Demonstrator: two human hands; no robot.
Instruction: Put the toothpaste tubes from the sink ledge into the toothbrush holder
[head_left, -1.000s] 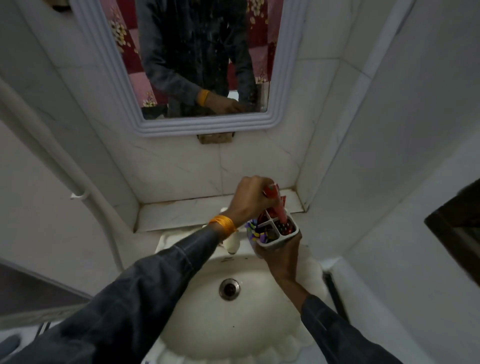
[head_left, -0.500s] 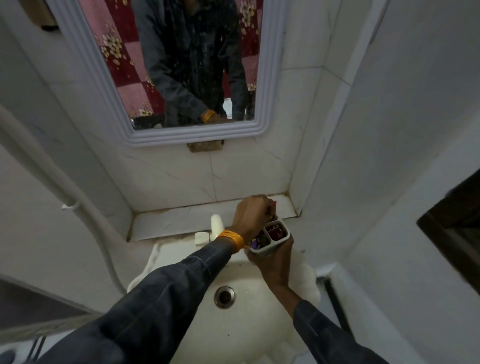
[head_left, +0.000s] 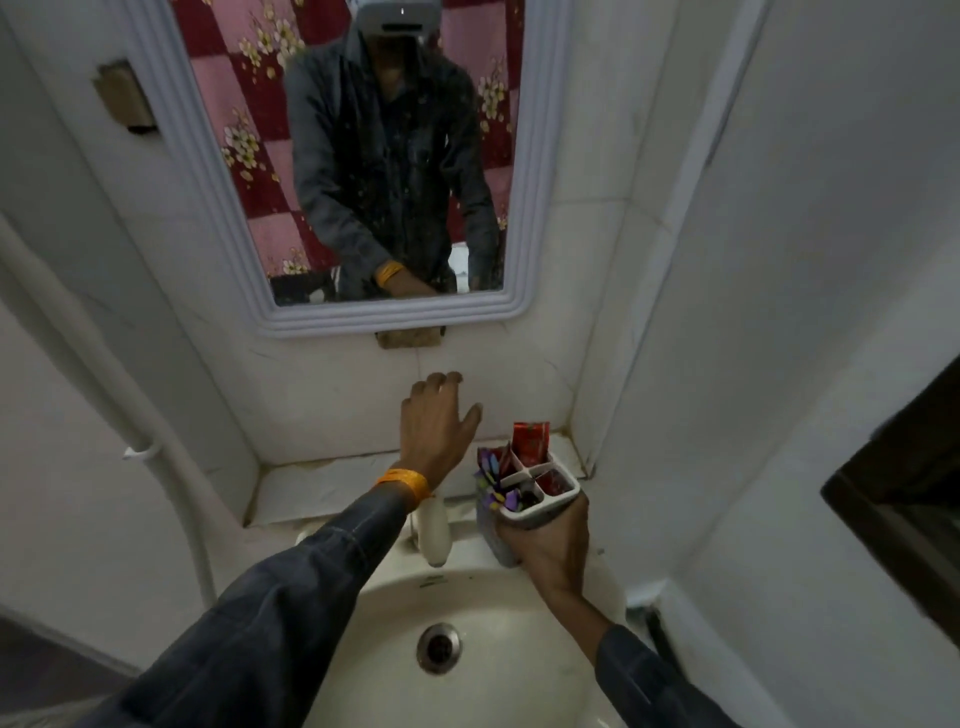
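— What has your right hand got?

— My right hand is wrapped around the white plastic four-compartment toothbrush holder, gripping its lower body from beneath and holding it up over the right rim of the cream ceramic washbasin.

— And where are the tubes?

— A red toothpaste tube stands upright in the far compartment, its flat end well above the rim. Another red tube sits low in the right compartment. A purple patterned tube leans out of the left side; exactly which compartment it sits in, I can't tell.

— Your left hand?

— My left hand holds nothing. It's open, fingers loosely spread, raised above the white marble ledge behind the basin, just left of the holder and apart from it. An orange band sits on that wrist, at the cuff of my dark sleeve.

— The tap?

— The white tap lies near my left wrist, between my two arms.
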